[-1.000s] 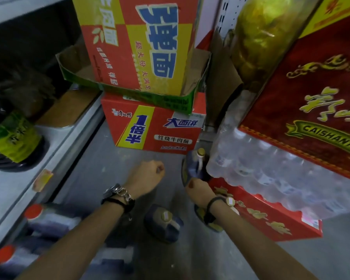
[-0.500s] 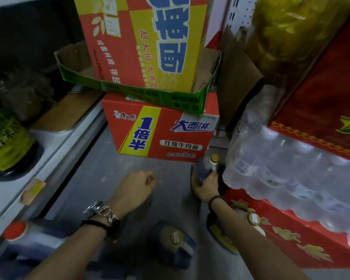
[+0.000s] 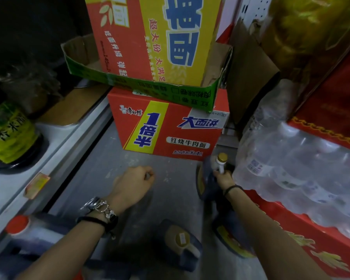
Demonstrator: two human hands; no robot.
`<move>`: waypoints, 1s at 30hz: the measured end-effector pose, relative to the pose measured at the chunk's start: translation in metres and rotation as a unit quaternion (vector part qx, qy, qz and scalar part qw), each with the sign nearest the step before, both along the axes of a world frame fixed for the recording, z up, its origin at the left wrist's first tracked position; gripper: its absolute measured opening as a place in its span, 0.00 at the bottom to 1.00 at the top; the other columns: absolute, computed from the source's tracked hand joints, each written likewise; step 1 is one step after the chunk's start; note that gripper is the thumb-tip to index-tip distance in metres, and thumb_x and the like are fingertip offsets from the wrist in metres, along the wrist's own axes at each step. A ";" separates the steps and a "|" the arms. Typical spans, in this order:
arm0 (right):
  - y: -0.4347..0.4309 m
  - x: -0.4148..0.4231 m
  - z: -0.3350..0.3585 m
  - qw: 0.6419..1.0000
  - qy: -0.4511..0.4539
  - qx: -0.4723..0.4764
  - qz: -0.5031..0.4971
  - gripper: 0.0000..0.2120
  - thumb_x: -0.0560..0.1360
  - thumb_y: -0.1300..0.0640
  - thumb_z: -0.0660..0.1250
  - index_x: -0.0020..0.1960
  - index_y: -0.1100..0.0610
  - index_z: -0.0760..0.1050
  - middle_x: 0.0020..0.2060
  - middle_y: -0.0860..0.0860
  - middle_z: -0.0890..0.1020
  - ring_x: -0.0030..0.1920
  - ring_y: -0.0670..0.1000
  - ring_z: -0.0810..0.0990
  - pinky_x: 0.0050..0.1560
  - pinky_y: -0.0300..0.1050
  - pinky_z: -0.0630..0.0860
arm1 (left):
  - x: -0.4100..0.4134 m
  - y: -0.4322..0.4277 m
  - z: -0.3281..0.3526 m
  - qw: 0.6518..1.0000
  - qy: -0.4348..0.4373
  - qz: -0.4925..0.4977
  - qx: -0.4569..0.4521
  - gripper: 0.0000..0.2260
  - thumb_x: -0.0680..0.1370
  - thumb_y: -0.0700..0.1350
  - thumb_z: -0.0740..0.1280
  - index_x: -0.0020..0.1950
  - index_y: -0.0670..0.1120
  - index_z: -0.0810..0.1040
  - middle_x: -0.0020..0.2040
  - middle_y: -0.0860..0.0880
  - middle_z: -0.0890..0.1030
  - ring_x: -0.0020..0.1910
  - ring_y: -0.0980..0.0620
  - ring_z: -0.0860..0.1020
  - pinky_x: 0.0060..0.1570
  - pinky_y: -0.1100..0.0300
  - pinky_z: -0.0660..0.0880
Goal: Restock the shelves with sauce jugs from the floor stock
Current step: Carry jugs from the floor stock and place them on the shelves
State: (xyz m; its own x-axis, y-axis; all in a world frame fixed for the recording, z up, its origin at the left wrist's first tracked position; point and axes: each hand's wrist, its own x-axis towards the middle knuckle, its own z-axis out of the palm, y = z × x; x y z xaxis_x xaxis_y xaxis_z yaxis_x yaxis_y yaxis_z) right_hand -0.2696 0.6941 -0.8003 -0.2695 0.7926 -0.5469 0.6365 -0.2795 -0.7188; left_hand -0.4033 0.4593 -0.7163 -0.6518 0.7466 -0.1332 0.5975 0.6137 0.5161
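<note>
1. The right hand (image 3: 223,178) grips the pale handle of a dark jug (image 3: 207,179), fingers wrapped round it just below the gold cap (image 3: 222,158).
2. That jug sits upright at floor level in the narrow gap between the noodle box (image 3: 170,130) and the water pack (image 3: 301,168), close to both. Its body is blurred, so whether its base touches the floor (image 3: 101,164) cannot be told.
3. The left hand (image 3: 133,182) is curled into a loose fist over bare floor, with nothing visible in it. Bracelets and a dark band circle its wrist.
4. A second jug (image 3: 182,243) stands on the floor nearer the person, between the two forearms, cap up.
5. A third jug (image 3: 230,247), yellow-labelled, shows partly under the right forearm, just beside the red carton (image 3: 311,239).
6. At left, a shelf (image 3: 49,158) holds a green-labelled bottle (image 3: 10,134). Below its edge lie red-capped jugs (image 3: 18,223), blurred.
7. The noodle box carries a green tray (image 3: 141,83) with a tall box (image 3: 156,37) standing in it.
8. The water pack rests on the red carton.
</note>
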 end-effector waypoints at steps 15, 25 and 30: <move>-0.053 0.021 -0.013 0.998 0.054 0.004 0.010 0.05 0.77 0.64 0.62 0.46 0.65 0.75 0.43 0.59 0.76 0.46 0.56 0.74 0.49 0.49 0.70 | 0.014 -0.030 0.014 0.999 0.029 0.013 -0.034 0.08 0.80 0.49 0.60 0.53 0.52 0.78 0.44 0.54 0.77 0.44 0.54 0.74 0.42 0.60 0.67; -0.064 0.014 0.011 0.992 0.077 0.023 0.092 0.08 0.77 0.60 0.63 0.40 0.58 0.74 0.36 0.52 0.77 0.45 0.53 0.75 0.48 0.47 0.71 | 0.017 -0.049 0.018 0.996 0.050 0.014 -0.076 0.09 0.80 0.50 0.59 0.54 0.52 0.77 0.51 0.52 0.80 0.52 0.49 0.77 0.47 0.57 0.72; -0.080 0.002 0.044 0.980 0.096 0.056 0.165 0.09 0.74 0.63 0.66 0.35 0.57 0.73 0.33 0.53 0.77 0.38 0.51 0.75 0.41 0.46 0.72 | 0.021 -0.059 0.015 0.996 0.029 0.013 -0.084 0.14 0.79 0.50 0.62 0.63 0.49 0.70 0.54 0.49 0.79 0.54 0.49 0.77 0.46 0.58 0.70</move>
State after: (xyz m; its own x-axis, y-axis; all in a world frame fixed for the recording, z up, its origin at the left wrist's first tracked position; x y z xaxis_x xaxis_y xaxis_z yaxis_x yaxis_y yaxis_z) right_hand -0.2673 0.6144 -0.7562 -0.6107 0.6972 -0.3755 0.5285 0.0058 -0.8489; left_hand -0.3823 0.4007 -0.7010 -0.6804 0.7003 -0.2160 0.6068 0.7036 0.3698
